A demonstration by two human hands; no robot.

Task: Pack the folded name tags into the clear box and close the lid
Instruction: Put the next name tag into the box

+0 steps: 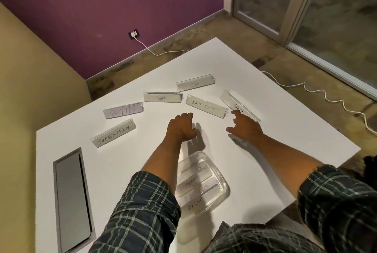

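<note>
Several folded name tags lie in an arc on the white table: SUPERMAN, a purple-tinted tag, TIGER, one at the back, BATMAN and PANDA. The clear box stands near me between my forearms, lidless, with several tags inside. My left hand hovers over the table, fingers curled, empty, just short of BATMAN. My right hand is spread, its forefinger touching the near end of the PANDA tag.
A grey rectangular hatch is set into the table at the near left. A white cable trails across the floor on the right, another runs from a wall socket. The table's edges drop off at the right and back.
</note>
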